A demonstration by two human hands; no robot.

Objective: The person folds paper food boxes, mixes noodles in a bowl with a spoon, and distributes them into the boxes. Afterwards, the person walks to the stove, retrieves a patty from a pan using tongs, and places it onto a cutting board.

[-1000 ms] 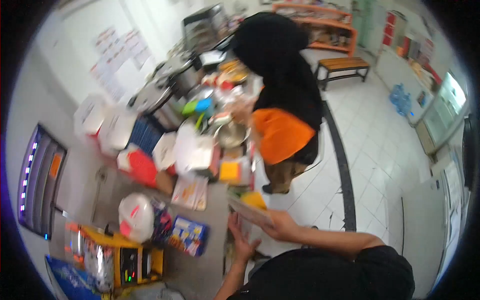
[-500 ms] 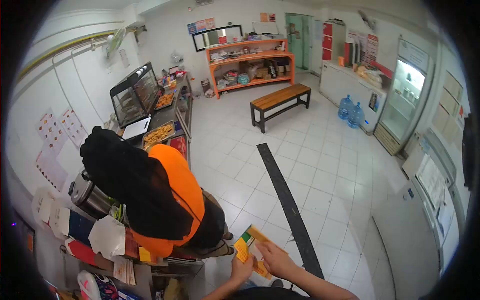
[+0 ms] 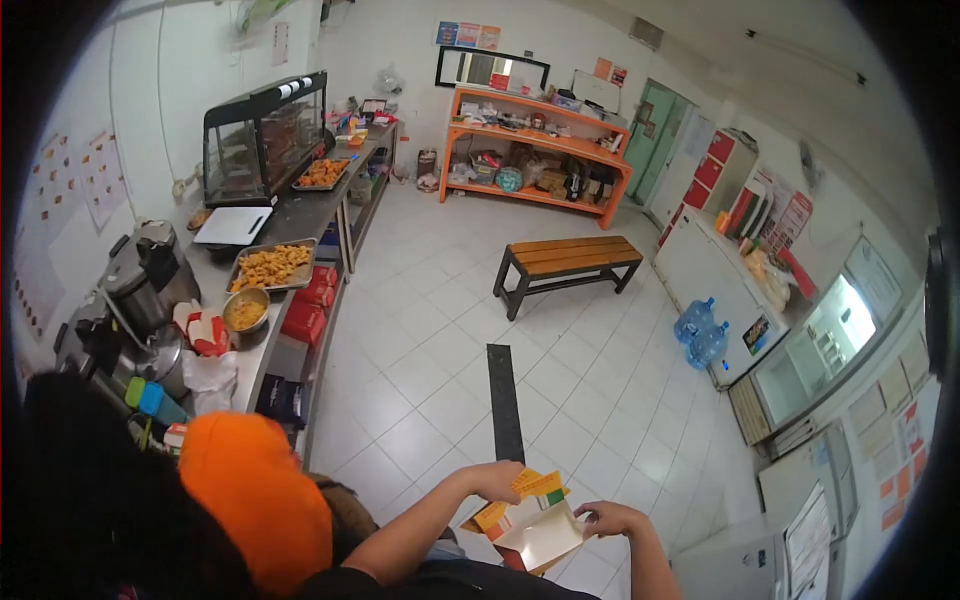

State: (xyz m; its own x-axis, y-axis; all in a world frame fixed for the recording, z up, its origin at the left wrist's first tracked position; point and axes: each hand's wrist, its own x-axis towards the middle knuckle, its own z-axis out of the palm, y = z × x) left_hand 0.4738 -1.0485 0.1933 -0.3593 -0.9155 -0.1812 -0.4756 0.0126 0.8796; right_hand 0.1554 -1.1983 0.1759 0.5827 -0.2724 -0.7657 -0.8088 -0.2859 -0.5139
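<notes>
One yellow-and-white carton (image 3: pixel 543 535) sits low in our view, just in front of our body, between our left hand (image 3: pixel 497 482) and our right hand (image 3: pixel 612 520). Our left grip is nearly closed, fingers curled over a yellow flap, their tips partly hidden; our right grip pinches the opposite edge between thumb and fingers. Compared with half a second ago, we see far more of the long steel table (image 3: pixel 290 222), and the carton shows its pale inside more broadly. Beyond that table, we face an orange shelf unit (image 3: pixel 560 146), then a wooden bench (image 3: pixel 575 254). At lower left, a co-worker (image 3: pixel 250 500) in orange and black blocks our sight of the table's near end, where a metal bowl (image 3: pixel 258 325) stands past them.
</notes>
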